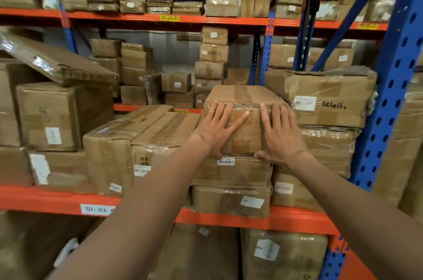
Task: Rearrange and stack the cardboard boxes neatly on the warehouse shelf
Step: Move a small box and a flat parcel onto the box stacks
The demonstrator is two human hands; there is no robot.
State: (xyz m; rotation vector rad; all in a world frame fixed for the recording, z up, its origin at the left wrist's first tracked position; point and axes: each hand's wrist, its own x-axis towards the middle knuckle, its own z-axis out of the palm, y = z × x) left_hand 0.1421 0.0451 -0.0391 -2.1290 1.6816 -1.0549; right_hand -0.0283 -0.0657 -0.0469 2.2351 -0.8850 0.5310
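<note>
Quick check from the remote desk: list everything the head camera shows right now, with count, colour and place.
top box: one, brown, on the centre stack, both palms flat on its front face
stacked boxes: two, brown, directly under the top box
marked box: one, brown with black handwriting, right of the top box
leaning boxes: two, brown, left of the stack
far boxes: many, brown, on the rack behind
shelf beam: one, orange, along the front with a white label
upright: one, blue, perforated, at right
left hand: one, open, flat on the box front
right hand: one, open, flat on the box front
</note>
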